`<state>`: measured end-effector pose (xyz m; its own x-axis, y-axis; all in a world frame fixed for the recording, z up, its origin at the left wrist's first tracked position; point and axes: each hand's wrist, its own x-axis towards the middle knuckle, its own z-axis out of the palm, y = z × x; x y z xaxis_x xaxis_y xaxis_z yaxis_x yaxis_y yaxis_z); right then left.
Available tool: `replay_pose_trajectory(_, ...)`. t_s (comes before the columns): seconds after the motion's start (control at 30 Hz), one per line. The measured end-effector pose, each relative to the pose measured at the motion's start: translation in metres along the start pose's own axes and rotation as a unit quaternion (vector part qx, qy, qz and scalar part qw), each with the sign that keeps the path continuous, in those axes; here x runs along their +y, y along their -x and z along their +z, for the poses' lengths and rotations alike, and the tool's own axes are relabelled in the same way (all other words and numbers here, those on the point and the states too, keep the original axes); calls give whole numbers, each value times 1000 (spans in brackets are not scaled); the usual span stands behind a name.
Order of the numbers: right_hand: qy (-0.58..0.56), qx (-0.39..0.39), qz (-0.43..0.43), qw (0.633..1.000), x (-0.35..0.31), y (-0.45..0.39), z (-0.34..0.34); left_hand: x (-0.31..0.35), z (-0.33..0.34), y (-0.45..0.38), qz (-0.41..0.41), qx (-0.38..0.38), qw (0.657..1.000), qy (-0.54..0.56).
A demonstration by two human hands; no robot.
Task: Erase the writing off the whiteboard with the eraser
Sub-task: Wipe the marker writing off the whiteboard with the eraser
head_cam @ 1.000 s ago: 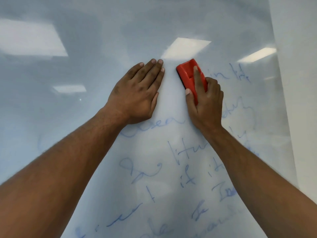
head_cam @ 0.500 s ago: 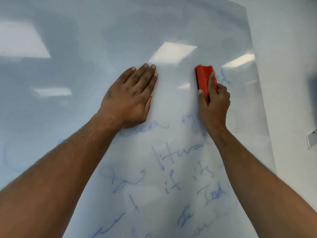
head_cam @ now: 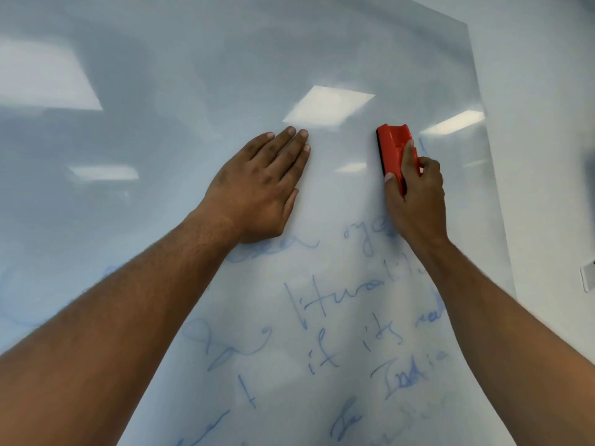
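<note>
A glossy whiteboard (head_cam: 161, 91) fills most of the view. Its upper part is bare, and faint blue handwriting (head_cam: 325, 304) runs across the lower middle and right. My right hand (head_cam: 415, 197) presses a red eraser (head_cam: 392, 146) flat against the board, right of centre, at the top of the written area. A short blue stroke shows just right of the eraser. My left hand (head_cam: 260, 191) lies flat on the board with fingers together, holding nothing, left of the eraser and just above the first written line.
The board's right edge (head_cam: 483, 156) meets a plain white wall (head_cam: 547, 123). A small white wall plate (head_cam: 587, 278) sits at the far right. Ceiling lights reflect on the board as bright patches.
My right hand has slid the eraser to the right, away from my left hand, over the writing at the top right. Most of those marks are gone. My left hand stays pressed flat.
</note>
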<state>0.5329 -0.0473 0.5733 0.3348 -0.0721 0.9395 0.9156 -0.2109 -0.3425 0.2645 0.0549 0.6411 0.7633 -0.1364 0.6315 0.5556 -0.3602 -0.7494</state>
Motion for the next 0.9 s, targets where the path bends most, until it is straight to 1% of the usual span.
replay_pose_trajectory(0.07,24,-25,13,999,14,-5,-7,3,0,-3,-2,2,1000,-4)
replay_pose_trajectory(0.17,64,-40,117,990,25,-17,-11,4,1,-4,-8,9,1000,5)
replay_pose_trajectory(0.2,78,-40,134,987,24,-20,-10,5,2,-4,-8,10,1000,7)
replay_pose_trajectory(0.27,91,-41,130,987,22,-22,-8,6,3,-6,-7,11,1000,3)
replay_pose_trajectory(0.4,58,-58,54,995,30,-16,-10,12,3,-13,-7,12,1000,2)
replay_pose_trajectory(0.47,76,-61,44,994,42,-14,-14,14,4,-17,-8,10,1000,1)
replay_pose_trajectory(0.5,87,-59,63,992,46,-15,-15,15,4,-18,-9,8,1000,0)
replay_pose_trajectory(0.6,97,-57,160,981,51,-18,-14,16,5,-19,-13,7,1000,-6)
replay_pose_trajectory(0.67,99,-51,176,978,47,-19,-11,16,5,-19,-15,8,1000,-5)
replay_pose_trajectory(0.73,76,-35,132,988,39,-16,-7,17,4,-19,-15,6,1000,-3)
replay_pose_trajectory(0.83,25,-10,4,1000,34,-5,-1,19,6,-20,-15,7,1000,-5)
replay_pose_trajectory(0.87,24,-3,-15,1000,35,-4,0,19,6,-20,-15,7,1000,-5)
replay_pose_trajectory(0.9,30,5,-14,999,38,-4,1,19,6,-19,-16,7,1000,-4)
